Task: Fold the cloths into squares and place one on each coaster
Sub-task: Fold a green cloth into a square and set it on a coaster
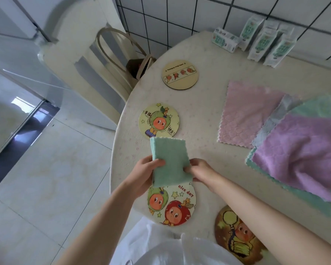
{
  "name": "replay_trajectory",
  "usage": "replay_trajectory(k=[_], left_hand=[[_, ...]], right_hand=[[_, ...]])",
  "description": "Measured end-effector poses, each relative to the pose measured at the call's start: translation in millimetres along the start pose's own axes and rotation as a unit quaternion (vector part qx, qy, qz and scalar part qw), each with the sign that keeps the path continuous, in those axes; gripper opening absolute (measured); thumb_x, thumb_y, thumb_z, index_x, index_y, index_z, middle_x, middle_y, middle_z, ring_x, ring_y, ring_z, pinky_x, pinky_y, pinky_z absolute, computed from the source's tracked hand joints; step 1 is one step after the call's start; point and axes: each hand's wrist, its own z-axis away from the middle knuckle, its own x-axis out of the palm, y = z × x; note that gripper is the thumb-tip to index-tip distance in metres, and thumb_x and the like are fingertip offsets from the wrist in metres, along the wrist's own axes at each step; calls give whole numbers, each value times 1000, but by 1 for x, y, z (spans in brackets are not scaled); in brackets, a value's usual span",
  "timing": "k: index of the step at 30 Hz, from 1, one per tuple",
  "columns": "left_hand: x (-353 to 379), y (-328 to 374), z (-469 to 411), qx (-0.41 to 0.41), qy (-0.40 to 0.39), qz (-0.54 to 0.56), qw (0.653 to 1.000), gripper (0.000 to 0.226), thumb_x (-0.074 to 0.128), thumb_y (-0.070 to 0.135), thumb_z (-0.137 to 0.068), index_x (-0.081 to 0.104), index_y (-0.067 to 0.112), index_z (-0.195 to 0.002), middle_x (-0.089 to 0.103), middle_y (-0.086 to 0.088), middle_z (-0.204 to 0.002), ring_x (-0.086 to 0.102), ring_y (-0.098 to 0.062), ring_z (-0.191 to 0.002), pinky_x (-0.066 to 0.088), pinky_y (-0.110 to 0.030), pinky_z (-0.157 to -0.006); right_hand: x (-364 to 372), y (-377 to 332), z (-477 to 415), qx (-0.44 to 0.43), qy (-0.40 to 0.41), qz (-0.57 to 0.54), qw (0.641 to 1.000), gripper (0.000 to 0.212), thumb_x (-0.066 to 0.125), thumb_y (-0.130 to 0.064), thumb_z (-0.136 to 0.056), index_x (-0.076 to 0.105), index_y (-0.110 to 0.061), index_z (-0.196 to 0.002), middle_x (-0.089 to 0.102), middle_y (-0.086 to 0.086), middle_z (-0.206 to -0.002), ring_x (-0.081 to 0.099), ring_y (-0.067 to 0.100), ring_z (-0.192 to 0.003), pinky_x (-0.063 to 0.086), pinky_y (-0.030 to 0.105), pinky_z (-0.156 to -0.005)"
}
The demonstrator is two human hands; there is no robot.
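Green folded cloth (pixel 168 159) pinched by left hand (pixel 143 175) and right hand (pixel 201 171).

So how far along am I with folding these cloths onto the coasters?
Done: nothing is placed; none of the four coasters in view carries a cloth. In hand: left hand and right hand grip a folded green cloth over the nice day coaster; it looks oblong, so maybe one more fold. Left: place it, then fold the pink cloth, purple cloth and the rest of that pile.
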Motion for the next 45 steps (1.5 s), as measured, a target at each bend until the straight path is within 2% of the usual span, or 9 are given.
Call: replay_trajectory(k=[5, 11, 16, 20, 27, 30, 33, 41, 45], left_hand=[[1, 47, -29, 12, -21, 29, 999, 45, 67, 11, -77, 53, 1, -119, 61, -19, -117, 62, -35, -107, 56, -46, -79], [13, 124, -94, 52, 0, -5, 999, 31, 63, 7, -86, 58, -2, -115, 63, -23, -118, 63, -37, -107, 46, -58, -95], [27, 190, -157, 88, 47, -74, 992, 24, 62, 9, -88, 61, 2, -111, 67, -14, -112, 68, -25, -97, 58, -37, -80], [35, 232, -205, 129, 71, -122, 982, 20, 62, 8, -89, 63, 5, -108, 69, -9, -106, 68, -24, -95, 56, -37, -83], [37, 259, -262, 157, 124, -189, 961, 3, 63, 7, -89, 63, 9, -90, 68, -3, -90, 69, -17, -78, 58, -29, -66], [33, 249, -278, 126, 165, -202, 957, 8, 66, 7, -87, 61, 11, -82, 68, -12, -92, 69, -25, -78, 59, -36, -66], [28, 235, -289, 108, 218, -216, 946, 11, 72, 11, -82, 61, 11, -86, 69, -17, -97, 69, -31, -83, 59, -47, -75], [25, 225, -290, 124, 273, -253, 920, 19, 77, 18, -77, 58, 20, -73, 70, -9, -83, 70, -23, -70, 60, -42, -72], [25, 226, -284, 145, 287, -377, 869, 23, 75, 25, -77, 55, 21, -66, 71, -11, -75, 69, -28, -74, 58, -41, -75]], right_hand=[[-32, -39, -2, 4, -32, -212, 977, 20, 56, -9, -90, 64, -4, -108, 63, 6, -88, 59, 20, -84, 51, 34, -72], [-76, -112, -37, -60, 60, -209, 974, 20, 56, -8, -90, 59, -19, -106, 63, 0, -88, 57, 15, -75, 47, 27, -62], [-117, -172, -83, -89, 92, -205, 970, 20, 55, -5, -89, 59, -22, -100, 64, 2, -92, 60, 17, -77, 48, 28, -61], [-138, -212, -125, -106, 139, -184, 967, 23, 54, -4, -88, 59, -23, -100, 63, 2, -92, 60, 15, -73, 48, 26, -58], [-155, -242, -195, -144, 225, -74, 961, 34, 51, -5, -88, 61, -15, -118, 64, 7, -102, 62, 27, -97, 55, 43, -85], [-153, -239, -214, -123, 237, -33, 963, 31, 54, -7, -85, 65, -15, -112, 62, 3, -89, 63, 27, -96, 53, 39, -85], [-151, -232, -226, -92, 258, -5, 962, 26, 59, -11, -82, 67, -14, -107, 66, 8, -100, 63, 28, -98, 54, 40, -86], [-153, -225, -227, -109, 293, 71, 947, 16, 63, -16, -82, 63, -11, -96, 65, 10, -101, 62, 26, -93, 54, 40, -83], [-157, -220, -214, -112, 285, 150, 940, 22, 57, -12, -84, 60, -10, -105, 62, 9, -106, 57, 23, -91, 48, 29, -74]])
